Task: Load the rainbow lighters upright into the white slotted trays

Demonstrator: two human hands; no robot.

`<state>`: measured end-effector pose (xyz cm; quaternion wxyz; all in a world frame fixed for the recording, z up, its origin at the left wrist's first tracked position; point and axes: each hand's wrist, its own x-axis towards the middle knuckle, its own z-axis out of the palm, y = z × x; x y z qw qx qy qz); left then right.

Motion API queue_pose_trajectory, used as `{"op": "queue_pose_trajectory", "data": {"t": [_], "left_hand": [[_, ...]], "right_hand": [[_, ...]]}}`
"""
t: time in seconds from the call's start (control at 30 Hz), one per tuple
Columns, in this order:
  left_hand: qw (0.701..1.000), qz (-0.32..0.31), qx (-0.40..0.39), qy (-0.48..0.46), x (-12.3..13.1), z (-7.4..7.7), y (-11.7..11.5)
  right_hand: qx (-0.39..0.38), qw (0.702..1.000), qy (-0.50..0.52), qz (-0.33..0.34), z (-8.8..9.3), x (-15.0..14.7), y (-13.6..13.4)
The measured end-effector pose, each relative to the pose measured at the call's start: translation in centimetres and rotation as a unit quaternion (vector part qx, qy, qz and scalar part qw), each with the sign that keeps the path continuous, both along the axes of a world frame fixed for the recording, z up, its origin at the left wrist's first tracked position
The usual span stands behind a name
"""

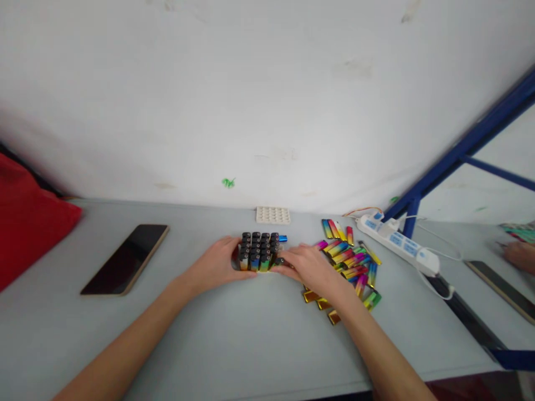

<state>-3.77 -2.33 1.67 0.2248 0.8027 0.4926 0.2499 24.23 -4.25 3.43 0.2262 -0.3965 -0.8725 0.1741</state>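
Note:
A block of upright lighters [259, 250] with black tops and rainbow bodies stands in the middle of the grey table [234, 345]. My left hand [217, 264] cups the block's left side, fingers curled against it. My right hand [307, 267] rests at the block's right front corner, its fingers pinched on one lighter there. A pile of loose rainbow-coloured lighters [351, 262] lies just right of my right hand, with a few gold ones under my wrist.
A white moulded tray [273, 214] lies by the wall behind the block. A dark phone [126, 258] lies to the left, a red bag [29, 220] at the far left. A white power strip [397, 242] sits right. Another person's hand [520, 255] is at the right edge.

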Motion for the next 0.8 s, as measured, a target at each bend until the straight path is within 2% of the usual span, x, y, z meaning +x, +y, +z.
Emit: {"op": "queue_pose_trajectory", "data": {"t": [0.13, 0.23, 0.33, 0.43, 0.53, 0.6, 0.7, 0.8], "left_hand": [[1.000, -0.006, -0.001, 0.029, 0.0, 0.1, 0.0], [1.000, -0.010, -0.002, 0.020, -0.1, 0.3, 0.1], [0.999, -0.018, 0.002, 0.032, -0.3, 0.5, 0.3], [0.999, -0.022, -0.005, 0.049, -0.6, 0.6, 0.5], [0.998, -0.029, -0.012, 0.048, -0.9, 0.5, 0.6], [0.998, -0.029, -0.009, 0.048, -1.0, 0.4, 0.6], [0.998, -0.027, -0.006, 0.051, -1.1, 0.3, 0.7], [0.998, -0.025, 0.000, 0.050, -1.0, 0.2, 0.7]], "right_hand": [[-0.003, 0.999, -0.026, -0.034, -0.3, 0.2, -0.4], [-0.023, 0.998, 0.034, -0.042, -0.4, 1.8, -0.2], [0.019, 0.993, 0.077, -0.088, -0.8, 3.0, 1.4], [0.048, 0.994, 0.028, -0.093, -1.6, 2.5, 4.1], [0.020, 0.994, -0.062, -0.084, -2.1, 1.0, 6.4], [-0.005, 0.994, -0.070, -0.087, -1.9, 0.4, 7.2], [-0.043, 0.994, 0.049, -0.089, -1.2, 1.2, 7.2], [-0.116, 0.961, 0.227, -0.105, -0.6, 2.9, 6.3]]}}
